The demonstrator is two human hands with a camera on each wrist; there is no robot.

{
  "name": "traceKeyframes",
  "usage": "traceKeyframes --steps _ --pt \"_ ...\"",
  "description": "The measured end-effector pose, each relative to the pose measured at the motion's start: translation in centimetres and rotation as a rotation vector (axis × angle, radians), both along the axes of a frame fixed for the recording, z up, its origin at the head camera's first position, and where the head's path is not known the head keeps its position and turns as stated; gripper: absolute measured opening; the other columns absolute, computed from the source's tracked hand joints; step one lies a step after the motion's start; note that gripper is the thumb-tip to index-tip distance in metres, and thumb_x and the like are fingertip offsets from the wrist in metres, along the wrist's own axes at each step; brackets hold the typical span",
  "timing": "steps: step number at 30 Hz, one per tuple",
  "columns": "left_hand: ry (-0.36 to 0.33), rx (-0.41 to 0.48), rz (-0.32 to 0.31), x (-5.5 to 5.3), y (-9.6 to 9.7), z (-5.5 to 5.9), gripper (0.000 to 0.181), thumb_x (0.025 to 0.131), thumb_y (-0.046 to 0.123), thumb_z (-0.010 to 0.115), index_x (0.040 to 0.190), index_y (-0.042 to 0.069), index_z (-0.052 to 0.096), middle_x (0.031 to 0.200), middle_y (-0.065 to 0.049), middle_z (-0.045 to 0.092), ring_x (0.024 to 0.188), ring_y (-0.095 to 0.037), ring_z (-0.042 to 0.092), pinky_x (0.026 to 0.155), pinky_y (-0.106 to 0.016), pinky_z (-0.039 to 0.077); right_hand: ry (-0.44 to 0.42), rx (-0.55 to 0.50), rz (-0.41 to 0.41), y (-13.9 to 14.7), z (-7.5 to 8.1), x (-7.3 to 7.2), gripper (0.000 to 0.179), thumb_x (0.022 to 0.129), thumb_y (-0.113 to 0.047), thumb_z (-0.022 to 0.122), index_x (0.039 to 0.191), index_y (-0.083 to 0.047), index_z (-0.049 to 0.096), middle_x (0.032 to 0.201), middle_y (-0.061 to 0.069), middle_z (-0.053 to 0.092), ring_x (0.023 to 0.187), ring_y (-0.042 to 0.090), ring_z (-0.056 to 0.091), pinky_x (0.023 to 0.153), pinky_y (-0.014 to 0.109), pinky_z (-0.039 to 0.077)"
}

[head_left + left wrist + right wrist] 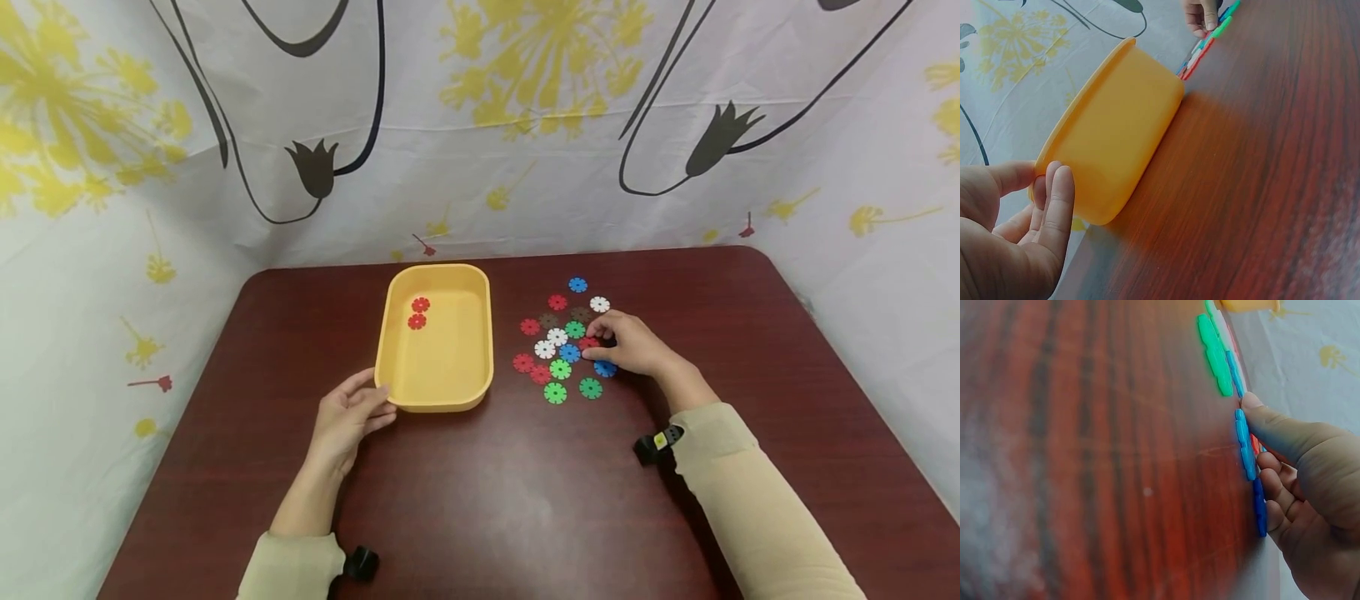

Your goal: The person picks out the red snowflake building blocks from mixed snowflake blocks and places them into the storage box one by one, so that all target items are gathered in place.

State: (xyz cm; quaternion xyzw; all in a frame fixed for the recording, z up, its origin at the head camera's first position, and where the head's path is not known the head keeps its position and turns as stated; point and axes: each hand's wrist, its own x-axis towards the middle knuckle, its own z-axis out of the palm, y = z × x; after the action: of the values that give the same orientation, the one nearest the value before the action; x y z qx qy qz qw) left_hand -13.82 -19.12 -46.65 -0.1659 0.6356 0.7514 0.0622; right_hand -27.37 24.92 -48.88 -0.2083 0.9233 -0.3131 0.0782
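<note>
My left hand grips the near left corner of a yellow plastic tray, with the thumb over the rim and the other fingers against the outside wall. Two red notched discs lie inside the tray. To the right, my right hand reaches into a spread of flat, flower-shaped discs and pinches a red disc between thumb and fingers. In the right wrist view the thumb partly hides that red disc. A blue disc lies right by the thumb.
Around the right hand lie several discs: a green disc, a white disc, a brown disc and a blue disc among them. The dark wooden table ends at a patterned cloth behind.
</note>
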Motion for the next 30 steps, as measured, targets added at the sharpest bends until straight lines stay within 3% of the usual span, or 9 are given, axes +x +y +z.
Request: traceKeyframes --steps 16,25,30 --pt "0.018 -0.013 -0.008 -0.50 0.09 0.55 0.053 0.098 0.005 0.067 0.147 0.001 0.047 0.090 -0.004 0.072 0.071 -0.011 0.070 0.073 -0.029 0.063 -0.024 -0.068 -0.023 0.26 0.07 -0.55 0.029 0.089 -0.018 0.081 0.101 -0.008 0.057 0.091 0.007 0.058 0.083 0.023 0.053 0.070 0.034 0.049" --pt "0.001 0.001 -0.010 -0.39 0.03 0.51 0.053 0.098 0.004 0.066 0.147 0.000 0.046 0.088 -0.003 0.071 0.070 -0.011 0.070 0.073 -0.028 0.063 -0.016 -0.056 0.034 0.63 0.02 -0.62 0.044 0.087 -0.019 0.082 0.122 -0.005 0.058 0.096 0.007 0.060 0.084 0.022 0.054 0.072 0.034 0.050" --pt "-0.006 -0.004 -0.012 -0.11 -0.04 0.18 0.052 0.099 0.005 0.066 0.147 0.002 0.046 0.090 -0.004 0.071 0.071 -0.011 0.070 0.073 -0.029 0.063 -0.042 -0.045 0.059 0.78 -0.03 -0.59 0.040 0.088 -0.016 0.082 0.122 -0.005 0.065 0.087 0.003 0.061 0.072 0.020 0.053 0.063 0.030 0.049"
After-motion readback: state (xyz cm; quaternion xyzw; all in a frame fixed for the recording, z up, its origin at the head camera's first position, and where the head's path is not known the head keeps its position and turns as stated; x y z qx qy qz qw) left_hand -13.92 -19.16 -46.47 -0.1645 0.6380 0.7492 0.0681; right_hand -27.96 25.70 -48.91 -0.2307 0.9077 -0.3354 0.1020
